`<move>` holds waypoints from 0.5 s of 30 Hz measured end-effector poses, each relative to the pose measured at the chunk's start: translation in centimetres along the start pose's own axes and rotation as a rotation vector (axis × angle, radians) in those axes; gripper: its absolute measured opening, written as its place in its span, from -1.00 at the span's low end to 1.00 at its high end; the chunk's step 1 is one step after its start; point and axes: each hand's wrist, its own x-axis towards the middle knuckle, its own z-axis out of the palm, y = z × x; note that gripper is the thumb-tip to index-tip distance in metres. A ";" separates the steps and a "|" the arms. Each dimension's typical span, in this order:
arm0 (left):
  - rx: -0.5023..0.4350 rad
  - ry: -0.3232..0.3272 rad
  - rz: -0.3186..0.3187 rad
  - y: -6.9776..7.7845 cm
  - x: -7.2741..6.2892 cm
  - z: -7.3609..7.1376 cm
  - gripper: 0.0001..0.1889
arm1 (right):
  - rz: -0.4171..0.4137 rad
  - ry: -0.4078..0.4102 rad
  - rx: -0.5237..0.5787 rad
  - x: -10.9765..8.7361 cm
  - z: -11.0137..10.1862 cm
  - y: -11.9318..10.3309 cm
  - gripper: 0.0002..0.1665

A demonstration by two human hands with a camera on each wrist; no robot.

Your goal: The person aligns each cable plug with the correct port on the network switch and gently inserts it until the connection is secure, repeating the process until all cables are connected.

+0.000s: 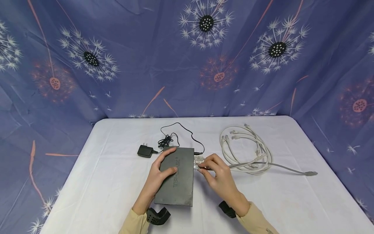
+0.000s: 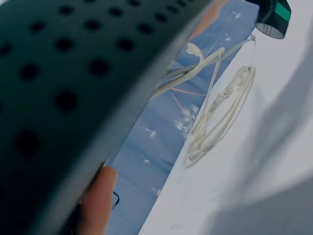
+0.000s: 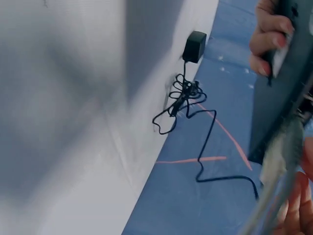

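Note:
A dark grey network switch (image 1: 182,191) with TP-LINK lettering on its top is held by my left hand (image 1: 157,174). The thumb lies on top, and in the right wrist view curled fingers (image 3: 270,41) grip its underside. At its right side my right hand (image 1: 219,174) pinches the plug end of a grey network cable (image 1: 242,164), close to the ports. Clear plugs (image 1: 198,158) show there beside the fingertips; whether the pinched one is fully seated I cannot tell. The switch's perforated casing (image 2: 78,63) fills much of the left wrist view.
A black power adapter (image 1: 145,151) lies behind the switch on the left, its bundled cord (image 1: 165,141) running to the switch's port side. Coiled off-white network cables (image 1: 264,149) lie at the right on the white table (image 1: 96,182). A patterned blue cloth (image 1: 163,65) hangs behind.

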 end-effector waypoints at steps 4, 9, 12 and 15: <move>0.007 0.000 -0.002 -0.4 0.0 -0.1 -0.36 | 0.050 -0.004 -0.018 0.3 -0.8 0.3 -0.75; -0.003 0.002 -0.001 -0.7 0.0 -0.1 -0.36 | 0.135 0.028 -0.045 1.3 -2.3 1.1 -0.74; -0.006 0.003 0.002 -0.6 0.1 -0.2 -0.36 | 0.215 0.018 -0.033 1.8 -3.5 1.5 -0.76; -0.003 0.003 0.005 -0.6 0.1 -0.2 -0.36 | 0.312 -0.011 -0.021 2.2 -4.6 1.9 -0.77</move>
